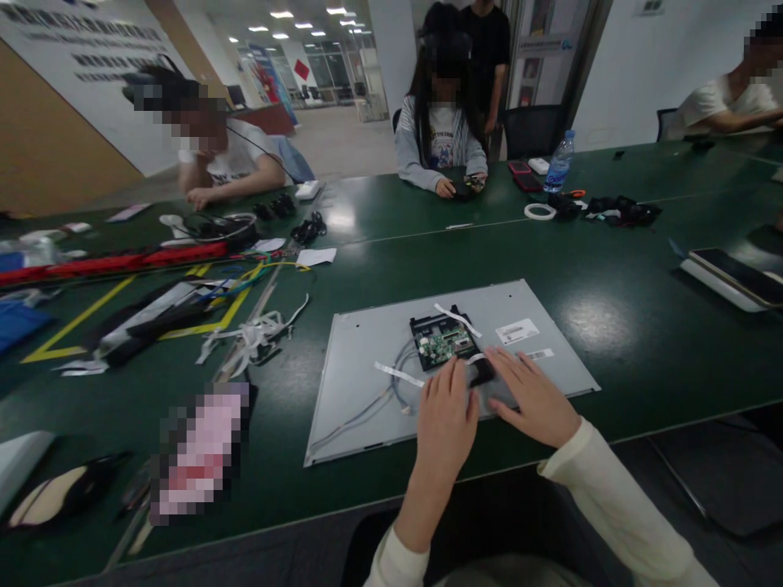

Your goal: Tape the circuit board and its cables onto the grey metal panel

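Observation:
A flat grey metal panel lies on the green table in front of me. On it sits a green circuit board in a black frame, with thin grey cables running off to the left. White tape strips cross the cables and the frame's corner. My left hand lies with fingers stretched over the panel at the frame's lower edge. My right hand rests flat beside it, fingers outstretched, near a black piece partly covered by my fingers. I cannot tell whether either hand presses on that piece.
Tangled white strips and a phone-like pink item lie to the left. A tape roll and a water bottle stand farther back. A phone is at right. Across the table, a person handles a dark object.

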Motion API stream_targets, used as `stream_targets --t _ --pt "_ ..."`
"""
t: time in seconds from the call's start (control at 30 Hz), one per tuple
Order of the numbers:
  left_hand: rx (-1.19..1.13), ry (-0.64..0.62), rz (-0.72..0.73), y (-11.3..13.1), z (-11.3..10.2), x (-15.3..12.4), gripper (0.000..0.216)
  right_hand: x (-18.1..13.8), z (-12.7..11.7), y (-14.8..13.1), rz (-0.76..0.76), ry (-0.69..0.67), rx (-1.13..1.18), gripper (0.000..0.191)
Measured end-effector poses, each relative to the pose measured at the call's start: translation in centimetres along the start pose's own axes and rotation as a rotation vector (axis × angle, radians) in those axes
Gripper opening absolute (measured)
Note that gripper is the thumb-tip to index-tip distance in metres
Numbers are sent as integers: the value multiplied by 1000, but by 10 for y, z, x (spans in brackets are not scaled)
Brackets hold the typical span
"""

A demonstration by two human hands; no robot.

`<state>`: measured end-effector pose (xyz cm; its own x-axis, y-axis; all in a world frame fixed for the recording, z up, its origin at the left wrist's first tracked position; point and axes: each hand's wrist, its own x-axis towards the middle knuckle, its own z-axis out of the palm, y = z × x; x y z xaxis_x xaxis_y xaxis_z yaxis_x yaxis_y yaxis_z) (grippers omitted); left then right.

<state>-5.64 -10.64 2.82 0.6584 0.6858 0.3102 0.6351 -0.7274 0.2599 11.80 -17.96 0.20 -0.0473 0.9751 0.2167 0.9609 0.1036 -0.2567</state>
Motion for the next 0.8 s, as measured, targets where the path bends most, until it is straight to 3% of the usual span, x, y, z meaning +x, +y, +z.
stream_targets --t 0.17,0.3,0.5,0.8 --pt "96 170 -216 -28 -20 -9 37 -2 0 1 20 37 46 69" --pt "171 215 -351 -50 -27 -16 44 -3 -1 4 32 81 111 63" --pt "191 174 -372 -60 -30 -23 52 -2 -4 -1 0 147 160 54" --pt "87 151 -399 -82 -34 -17 34 29 -17 -45 -165 128 187 45"
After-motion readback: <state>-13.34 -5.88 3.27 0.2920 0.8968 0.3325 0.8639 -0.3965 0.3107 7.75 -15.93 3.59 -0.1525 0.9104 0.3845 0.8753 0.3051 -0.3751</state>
